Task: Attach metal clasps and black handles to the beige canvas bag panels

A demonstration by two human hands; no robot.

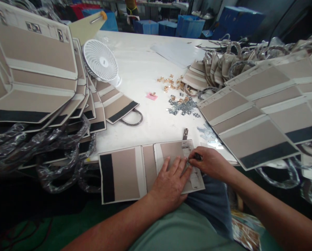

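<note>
A beige bag panel (127, 170) with white strips and a black band lies across the table's front edge and my lap. My left hand (169, 179) rests flat on its right part, fingers spread. Beside those fingertips, at the panel's white right end, my right hand (209, 162) is closed in a pinch around a small dark tool (197, 156); its tip is hidden. Just above the panel a small metal clasp piece (185, 134) lies on the table. Farther back sit loose silver plates (183, 106) and gold fittings (171, 82), some on a pink slip (151, 96).
Stacked bag panels (41, 69) with plastic-wrapped handles fill the left side, with a white fan (101, 61) behind. More panels (260, 104) are piled on the right, beside thin metal strips (208, 134). Blue boxes (189, 26) stand beyond the white table (135, 52).
</note>
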